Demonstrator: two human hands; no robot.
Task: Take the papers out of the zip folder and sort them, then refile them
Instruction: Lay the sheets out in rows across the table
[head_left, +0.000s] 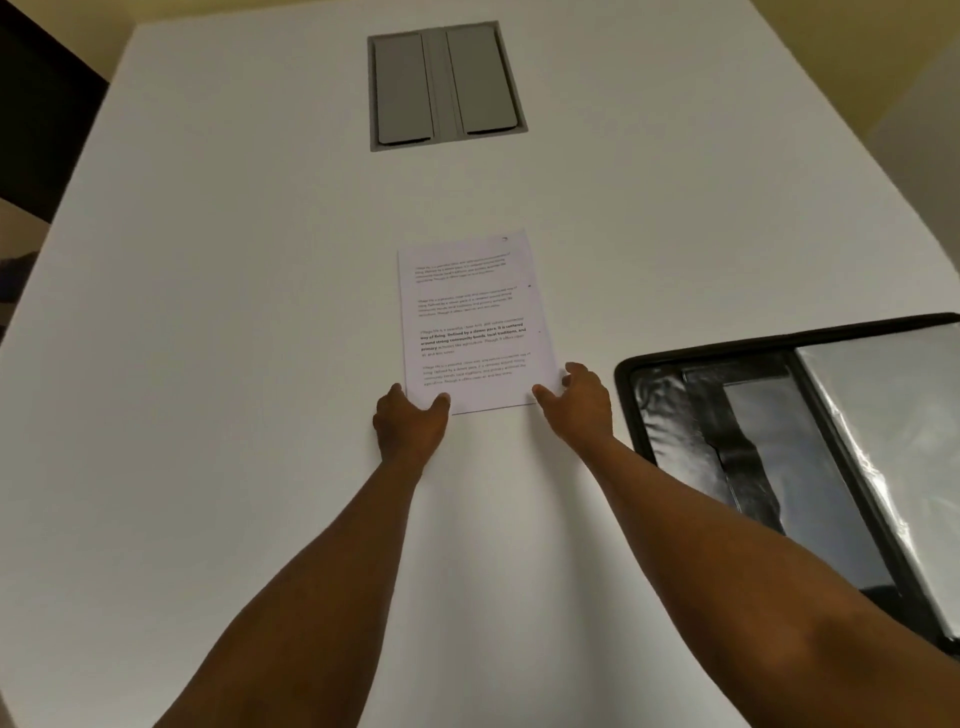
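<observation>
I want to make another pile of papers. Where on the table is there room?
The widest bare patch is left of the papers, out to the table edge. Another lies between the papers and the grey hatch. The right side is crowded: the open zip folder sits close to the right hand. The left hand holds the papers' near corner.

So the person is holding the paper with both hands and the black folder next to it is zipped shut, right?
Not quite. The black zip folder is lying open on the table, with its inside pockets showing, as the head view shows. The rest is right: the left hand and the right hand both hold the bottom edge of the paper, and the folder is beside it.
</observation>
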